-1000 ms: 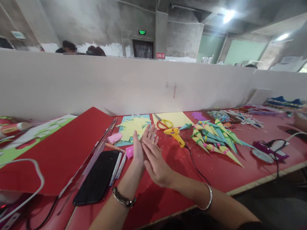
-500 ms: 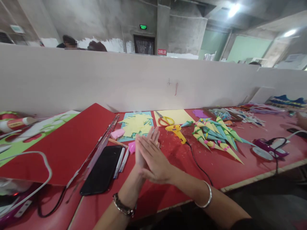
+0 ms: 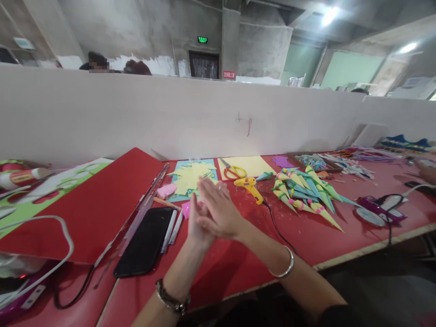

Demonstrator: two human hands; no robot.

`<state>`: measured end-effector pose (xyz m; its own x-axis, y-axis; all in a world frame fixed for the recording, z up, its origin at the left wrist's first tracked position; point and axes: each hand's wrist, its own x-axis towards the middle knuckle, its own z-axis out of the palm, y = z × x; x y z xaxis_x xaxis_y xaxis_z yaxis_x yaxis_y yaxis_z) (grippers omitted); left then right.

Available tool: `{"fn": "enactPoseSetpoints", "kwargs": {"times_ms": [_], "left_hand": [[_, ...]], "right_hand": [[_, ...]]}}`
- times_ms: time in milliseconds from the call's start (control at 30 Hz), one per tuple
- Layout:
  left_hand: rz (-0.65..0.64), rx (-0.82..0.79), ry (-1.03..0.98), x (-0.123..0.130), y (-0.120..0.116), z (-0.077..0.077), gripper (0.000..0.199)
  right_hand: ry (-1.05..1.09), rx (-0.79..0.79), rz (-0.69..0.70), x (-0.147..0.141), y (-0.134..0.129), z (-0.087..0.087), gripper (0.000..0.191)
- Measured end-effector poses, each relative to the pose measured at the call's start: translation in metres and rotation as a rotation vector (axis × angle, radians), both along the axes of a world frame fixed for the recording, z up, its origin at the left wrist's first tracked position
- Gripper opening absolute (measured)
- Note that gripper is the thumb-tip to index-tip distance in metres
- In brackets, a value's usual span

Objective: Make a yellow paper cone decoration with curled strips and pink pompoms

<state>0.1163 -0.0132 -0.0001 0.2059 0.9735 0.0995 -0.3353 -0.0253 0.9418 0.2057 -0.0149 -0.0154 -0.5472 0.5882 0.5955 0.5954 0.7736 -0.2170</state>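
My left hand (image 3: 200, 225) is palm up with its fingers stretched out, beneath my right hand (image 3: 221, 211). The right hand lies across it, fingers straight and flat. Whether anything sits between the palms is hidden. Just left of them lies a bright pink packet (image 3: 185, 209), with a paler pink piece (image 3: 166, 190) farther back. Behind my hands, yellow paper pieces (image 3: 190, 176) are heaped on a blue sheet. To the right are a yellow glue gun (image 3: 250, 186), scissors (image 3: 235, 171) and a pile of yellow and blue paper cones (image 3: 306, 188).
A black phone (image 3: 145, 243) and white pens (image 3: 172, 229) lie left of my wrists. A large red sheet (image 3: 91, 209) covers the left side. At right are a purple power strip (image 3: 397, 213) and part of another person's hand (image 3: 427, 168). A white partition (image 3: 153, 113) stands behind.
My hands have shifted slightly up and away from me. The right hand has slid over the left, and the gap between them at the left side looks wider.
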Motion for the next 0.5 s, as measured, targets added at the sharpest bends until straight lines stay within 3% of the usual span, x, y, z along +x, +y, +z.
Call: {"fn": "enactPoseSetpoints", "kwargs": {"times_ms": [100, 233, 300, 400, 500], "left_hand": [[-0.010, 0.031, -0.004, -0.009, 0.001, 0.004, 0.075], [0.009, 0.066, 0.017, -0.004, 0.003, 0.000, 0.065], [-0.019, 0.056, 0.028, 0.003, 0.003, -0.002, 0.061], [-0.080, 0.025, 0.023, 0.003, 0.005, 0.001, 0.070], [-0.038, 0.036, 0.042, -0.001, 0.008, 0.006, 0.074]], "right_hand": [[-0.001, -0.052, -0.008, 0.005, 0.002, -0.006, 0.080], [-0.072, 0.001, 0.148, 0.003, -0.002, -0.008, 0.079], [-0.023, 0.023, 0.098, 0.004, 0.002, -0.004, 0.075], [0.038, -0.012, -0.037, 0.008, 0.009, -0.002, 0.070], [-0.018, -0.024, 0.046, 0.008, 0.005, -0.005, 0.073]]}}
